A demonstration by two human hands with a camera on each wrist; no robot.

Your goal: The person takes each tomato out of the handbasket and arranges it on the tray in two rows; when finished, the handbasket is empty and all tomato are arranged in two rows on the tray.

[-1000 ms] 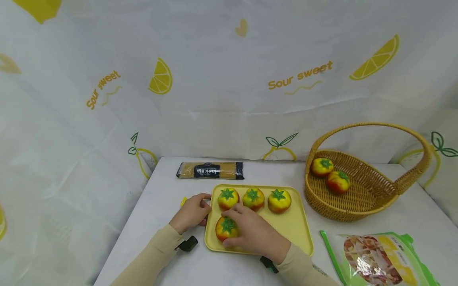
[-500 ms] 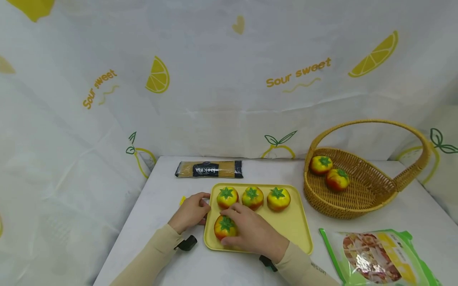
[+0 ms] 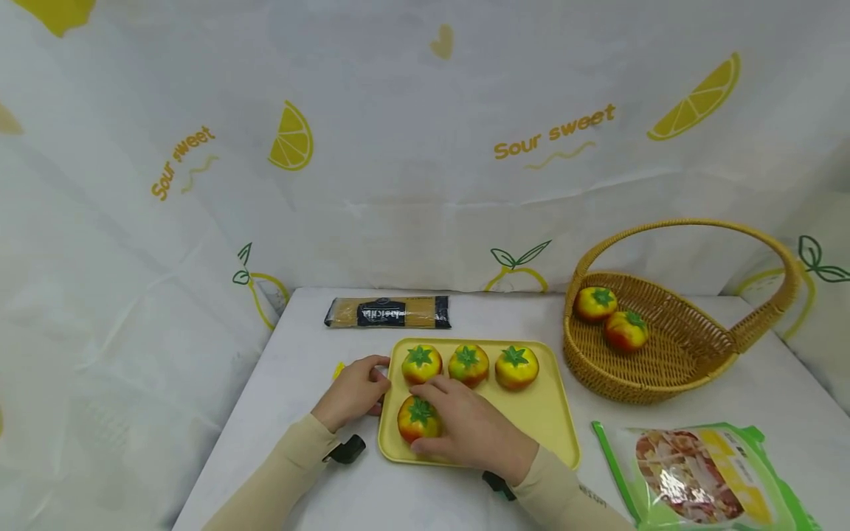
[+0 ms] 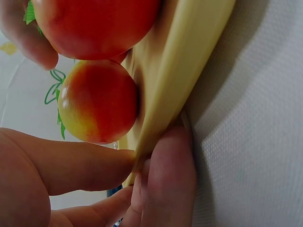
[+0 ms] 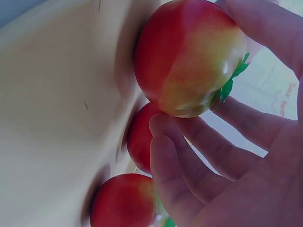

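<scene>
Right hand point(image 3: 474, 431) fingers curl round red-yellow toy tomato point(image 3: 417, 417), left hand point(image 3: 355, 391) pinches yellow plastic tray point(image 3: 544, 420) rim — tomato apparently resting on it; careless release could roll it into neighbours.

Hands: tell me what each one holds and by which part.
The right hand grips the near tomato round its sides, fingers curled about it on the tray. The left hand pinches the tray's left rim between thumb and fingers.

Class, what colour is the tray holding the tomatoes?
The tray is pale yellow, shown best in the head view.
</scene>
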